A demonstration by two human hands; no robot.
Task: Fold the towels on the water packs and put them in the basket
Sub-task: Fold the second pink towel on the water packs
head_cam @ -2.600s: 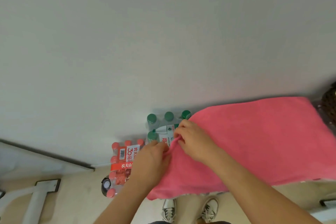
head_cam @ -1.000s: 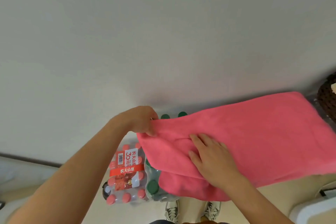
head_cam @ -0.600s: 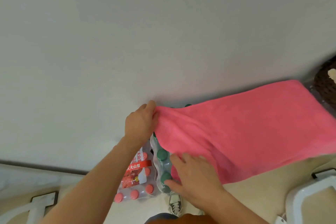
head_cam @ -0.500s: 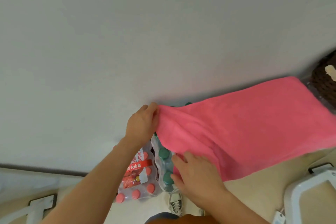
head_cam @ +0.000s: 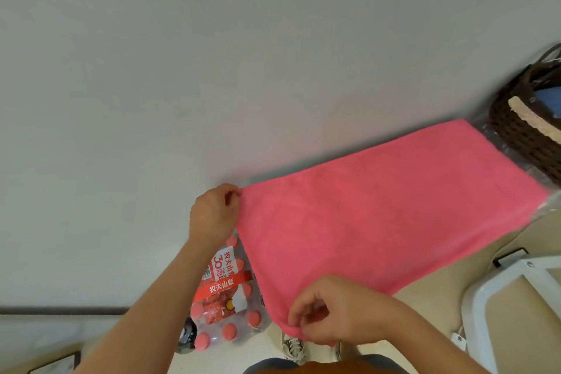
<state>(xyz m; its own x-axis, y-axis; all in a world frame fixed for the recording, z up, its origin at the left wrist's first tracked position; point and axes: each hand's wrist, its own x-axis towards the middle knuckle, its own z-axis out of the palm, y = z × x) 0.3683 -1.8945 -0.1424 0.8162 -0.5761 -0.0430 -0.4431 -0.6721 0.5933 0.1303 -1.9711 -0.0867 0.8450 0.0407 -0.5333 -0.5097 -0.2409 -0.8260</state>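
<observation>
The pink towel (head_cam: 379, 215) lies spread on the water packs (head_cam: 226, 297), reaching the basket (head_cam: 528, 140) at right. The left hand (head_cam: 212, 215) pinches its far left corner; the right hand (head_cam: 331, 313) pinches its near left corner.

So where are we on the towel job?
Done: little that shows; the basket holds something blue, unclear if a towel. In hand: pink towel lies flat across the water packs, left hand and right hand each pinching a corner of its left end. Left: fold it, put it in the basket.
</observation>
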